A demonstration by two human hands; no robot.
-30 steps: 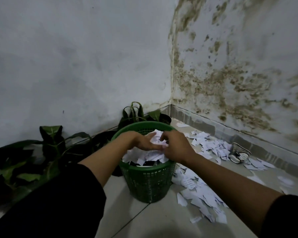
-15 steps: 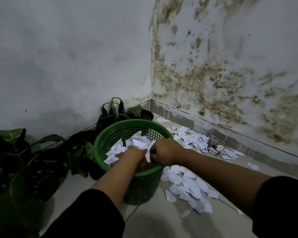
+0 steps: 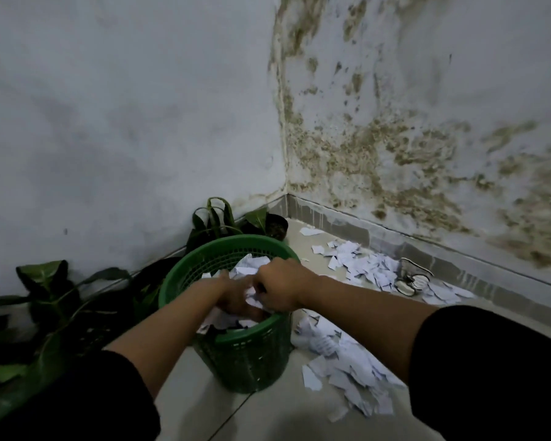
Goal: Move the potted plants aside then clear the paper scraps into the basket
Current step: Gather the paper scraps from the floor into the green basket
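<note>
A green mesh basket (image 3: 248, 361) stands on the tiled floor, filled with white paper scraps (image 3: 252, 265). Both my hands are inside its mouth. My left hand (image 3: 233, 294) reaches down among the scraps, its fingers hidden. My right hand (image 3: 280, 286) is curled into a fist around a wad of scraps just above the pile. More paper scraps (image 3: 347, 374) lie on the floor right of the basket, and others (image 3: 363, 265) along the right wall. Potted plants (image 3: 51, 294) stand against the left wall, one (image 3: 268, 224) in the corner.
Two stained walls meet in a corner (image 3: 285, 198) behind the basket. A small dark and white object (image 3: 411, 278) lies among the scraps by the right wall's skirting. Bare floor tiles (image 3: 268, 418) stretch in front of the basket.
My hands carried a bundle of scraps over the basket and pushed it lower into it. The camera view has shifted slightly, with the basket nearer the centre.
</note>
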